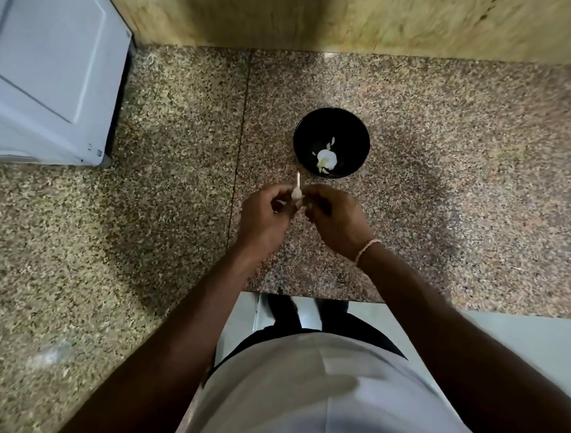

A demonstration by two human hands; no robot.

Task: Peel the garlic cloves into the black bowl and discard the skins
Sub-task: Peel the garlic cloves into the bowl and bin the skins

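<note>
A black bowl (331, 142) stands on the speckled stone counter (437, 165). Inside it lie a white garlic piece (326, 157) and a few pale scraps. Just in front of the bowl, my left hand (263, 215) and my right hand (334, 219) meet above the counter. Between their fingertips they pinch a small pale garlic clove (297, 193), with a thin strip of skin or stem sticking up from it. Which fingers touch it is partly hidden.
A white appliance (46, 79) stands at the back left on the counter. A yellowish wall (335, 17) runs along the back. The counter's front edge lies close to my body, with the floor and my feet below it.
</note>
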